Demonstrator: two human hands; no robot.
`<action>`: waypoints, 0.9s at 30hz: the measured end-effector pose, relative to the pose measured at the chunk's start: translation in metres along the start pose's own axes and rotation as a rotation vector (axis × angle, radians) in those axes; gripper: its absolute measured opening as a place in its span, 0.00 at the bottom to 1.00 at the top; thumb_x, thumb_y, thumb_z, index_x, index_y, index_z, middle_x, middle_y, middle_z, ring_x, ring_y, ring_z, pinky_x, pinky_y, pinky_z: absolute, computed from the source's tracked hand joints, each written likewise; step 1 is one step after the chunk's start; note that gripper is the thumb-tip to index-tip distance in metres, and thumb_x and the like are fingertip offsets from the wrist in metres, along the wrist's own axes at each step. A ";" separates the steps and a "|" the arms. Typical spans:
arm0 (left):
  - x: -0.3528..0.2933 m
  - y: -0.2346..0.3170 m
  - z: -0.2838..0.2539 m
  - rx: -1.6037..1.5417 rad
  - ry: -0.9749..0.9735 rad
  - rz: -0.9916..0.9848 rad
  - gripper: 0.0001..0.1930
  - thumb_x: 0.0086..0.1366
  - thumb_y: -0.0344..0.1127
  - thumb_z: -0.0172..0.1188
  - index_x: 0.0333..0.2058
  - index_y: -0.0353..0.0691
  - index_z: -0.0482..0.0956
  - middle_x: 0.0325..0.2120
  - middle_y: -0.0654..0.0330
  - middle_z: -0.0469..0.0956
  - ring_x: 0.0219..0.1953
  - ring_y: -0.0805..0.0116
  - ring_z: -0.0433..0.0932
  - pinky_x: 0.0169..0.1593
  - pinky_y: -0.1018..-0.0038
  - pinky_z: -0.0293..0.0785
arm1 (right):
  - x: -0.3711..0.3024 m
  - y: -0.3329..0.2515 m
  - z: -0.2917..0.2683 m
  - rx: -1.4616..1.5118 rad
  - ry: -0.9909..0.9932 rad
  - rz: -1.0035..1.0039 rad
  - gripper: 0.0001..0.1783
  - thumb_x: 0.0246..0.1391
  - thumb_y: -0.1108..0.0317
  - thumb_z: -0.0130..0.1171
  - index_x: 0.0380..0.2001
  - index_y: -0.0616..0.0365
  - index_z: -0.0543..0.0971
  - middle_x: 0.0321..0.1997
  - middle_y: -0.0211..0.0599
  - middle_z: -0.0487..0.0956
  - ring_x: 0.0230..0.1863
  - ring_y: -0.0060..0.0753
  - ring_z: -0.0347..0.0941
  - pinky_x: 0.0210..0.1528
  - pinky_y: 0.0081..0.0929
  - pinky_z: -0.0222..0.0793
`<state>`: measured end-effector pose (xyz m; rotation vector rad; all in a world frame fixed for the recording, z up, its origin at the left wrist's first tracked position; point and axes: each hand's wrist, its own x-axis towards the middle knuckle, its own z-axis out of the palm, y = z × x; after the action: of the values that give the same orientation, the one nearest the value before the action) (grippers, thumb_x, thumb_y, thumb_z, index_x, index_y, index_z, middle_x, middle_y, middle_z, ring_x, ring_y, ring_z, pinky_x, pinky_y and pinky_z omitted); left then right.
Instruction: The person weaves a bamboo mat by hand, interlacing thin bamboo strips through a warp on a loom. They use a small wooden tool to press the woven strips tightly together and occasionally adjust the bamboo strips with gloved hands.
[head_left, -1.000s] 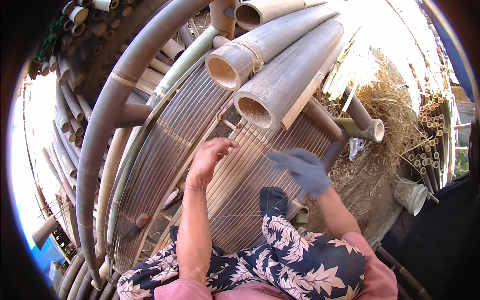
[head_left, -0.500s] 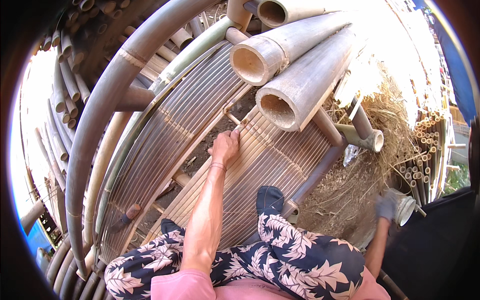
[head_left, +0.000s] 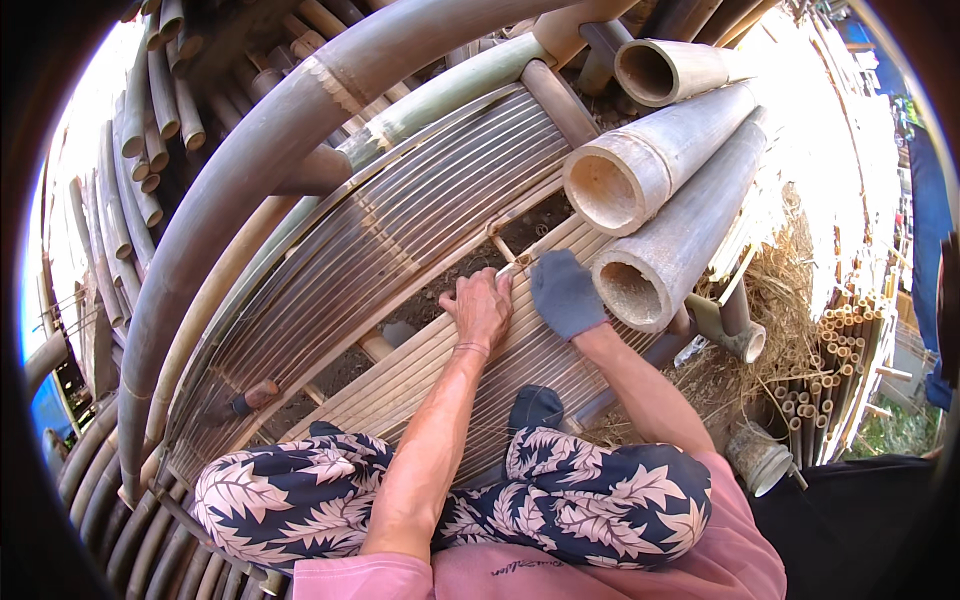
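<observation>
A bamboo bench with a seat of narrow slats and a curved slatted back lies in front of me. My bare left hand is closed at the seat's far edge, its fingertips at the outermost slat, close to a short bamboo crosspiece. Close by on the right, my right hand wears a blue-grey glove and is curled over the slats. Its fingers are mostly hidden, so whatever it may hold does not show. A tool with a brown handle rests on the back slats at left.
Thick bamboo poles with cut open ends lie across the seat's right end. A thick curved bamboo rail arches at left. At right stand a pale bucket and a bundle of thin bamboo. More bamboo poles are piled behind.
My right hand has come from beside the bucket to the slats, right of my left hand. My left hand stays at the seat's edge. The view has shifted.
</observation>
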<state>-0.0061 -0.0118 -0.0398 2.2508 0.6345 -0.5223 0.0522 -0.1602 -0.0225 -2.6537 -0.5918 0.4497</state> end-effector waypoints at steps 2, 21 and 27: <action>-0.001 0.001 0.001 -0.019 0.063 0.008 0.15 0.70 0.45 0.54 0.46 0.43 0.81 0.44 0.54 0.79 0.51 0.54 0.72 0.57 0.46 0.54 | 0.002 0.001 -0.020 0.138 -0.266 0.094 0.21 0.61 0.54 0.56 0.34 0.66 0.77 0.38 0.57 0.81 0.40 0.54 0.79 0.46 0.46 0.74; 0.001 0.003 -0.008 -0.062 -0.025 0.008 0.15 0.71 0.46 0.50 0.47 0.50 0.82 0.41 0.54 0.84 0.49 0.49 0.76 0.55 0.45 0.54 | -0.008 -0.036 -0.055 0.069 -0.419 0.097 0.15 0.62 0.67 0.48 0.27 0.64 0.79 0.27 0.51 0.81 0.33 0.54 0.80 0.40 0.47 0.75; 0.000 0.005 -0.004 -0.010 0.013 0.007 0.15 0.69 0.46 0.52 0.48 0.51 0.83 0.44 0.58 0.84 0.49 0.52 0.76 0.56 0.44 0.54 | -0.016 -0.009 -0.026 -0.220 -0.464 -0.428 0.14 0.64 0.68 0.47 0.35 0.67 0.78 0.33 0.56 0.81 0.39 0.43 0.82 0.39 0.34 0.78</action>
<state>-0.0029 -0.0118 -0.0343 2.2477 0.6346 -0.5011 0.0448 -0.1675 0.0078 -2.5136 -1.3834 0.9166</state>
